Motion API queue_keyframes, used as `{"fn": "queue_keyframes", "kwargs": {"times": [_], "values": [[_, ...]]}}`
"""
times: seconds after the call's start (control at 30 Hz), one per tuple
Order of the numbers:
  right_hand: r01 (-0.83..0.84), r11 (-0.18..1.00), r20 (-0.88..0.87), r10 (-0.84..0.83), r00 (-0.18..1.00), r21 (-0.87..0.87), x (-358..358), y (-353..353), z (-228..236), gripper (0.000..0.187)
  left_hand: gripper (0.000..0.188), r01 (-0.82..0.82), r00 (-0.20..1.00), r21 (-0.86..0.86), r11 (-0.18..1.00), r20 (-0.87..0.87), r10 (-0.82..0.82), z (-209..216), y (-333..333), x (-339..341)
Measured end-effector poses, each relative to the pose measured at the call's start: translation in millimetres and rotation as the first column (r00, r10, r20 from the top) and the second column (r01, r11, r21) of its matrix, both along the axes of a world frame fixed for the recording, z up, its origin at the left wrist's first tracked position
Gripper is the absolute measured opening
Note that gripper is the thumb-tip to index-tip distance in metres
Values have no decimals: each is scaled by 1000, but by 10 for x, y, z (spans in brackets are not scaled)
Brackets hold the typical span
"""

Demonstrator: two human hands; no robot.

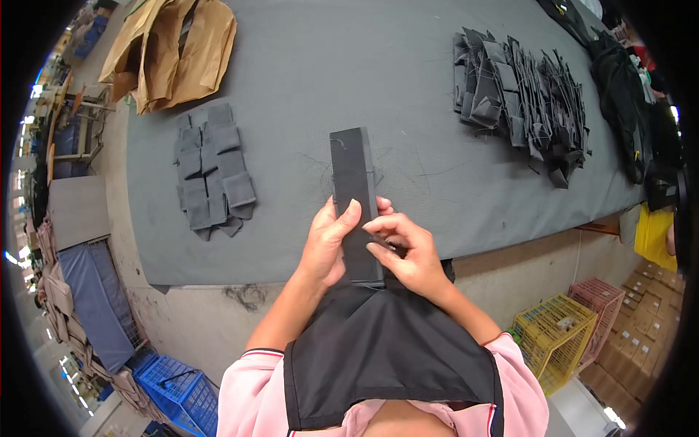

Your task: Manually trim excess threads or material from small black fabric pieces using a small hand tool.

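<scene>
A long, flat strip of black fabric (351,167) reaches over the table edge toward my apron. My left hand (324,237) is closed on its left side, thumb lying on top. Against its right side, my right hand (413,255) is closed around a small dark tool (394,246), perhaps thread snips; the fingers hide most of it. Loose threads lie around the strip's far end. To the left sits a neat stack of folded dark fabric pieces (215,175). A larger, frayed heap of similar pieces (520,95) stands at the far right.
A grey cloth covers the table (328,65). At its far left is an open brown paper bag (178,58); dark garments (619,102) lie along the right edge. Below stand a blue crate (178,390), a yellow crate (553,335), a red crate (601,306) and stacked cartons (637,328).
</scene>
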State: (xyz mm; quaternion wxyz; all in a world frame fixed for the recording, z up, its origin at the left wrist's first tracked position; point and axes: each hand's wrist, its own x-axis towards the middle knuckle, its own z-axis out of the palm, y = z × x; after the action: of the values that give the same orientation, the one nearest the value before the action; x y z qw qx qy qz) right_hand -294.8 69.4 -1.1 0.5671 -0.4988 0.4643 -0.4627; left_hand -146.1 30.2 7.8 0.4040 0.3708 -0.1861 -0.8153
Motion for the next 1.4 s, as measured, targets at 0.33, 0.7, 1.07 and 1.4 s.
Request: {"fn": "queue_keyframes", "kwargs": {"times": [0.33,0.7,1.07,1.4], "values": [[-26,810,-632,-436,641,-585,-223,-346,198,33,33,18,997,-52,998,71,-15,82,24,-21],[4,832,-638,-428,641,-555,-235,-319,186,29,34,56,988,-10,998,147,-54,125,25,5],[85,893,-528,-335,780,-441,-255,-330,180,24,31,78,985,11,997,156,-79,147,6,12],[-32,904,-577,-245,779,-426,-217,-434,292,19,36,172,968,29,985,181,-175,103,18,50]]}}
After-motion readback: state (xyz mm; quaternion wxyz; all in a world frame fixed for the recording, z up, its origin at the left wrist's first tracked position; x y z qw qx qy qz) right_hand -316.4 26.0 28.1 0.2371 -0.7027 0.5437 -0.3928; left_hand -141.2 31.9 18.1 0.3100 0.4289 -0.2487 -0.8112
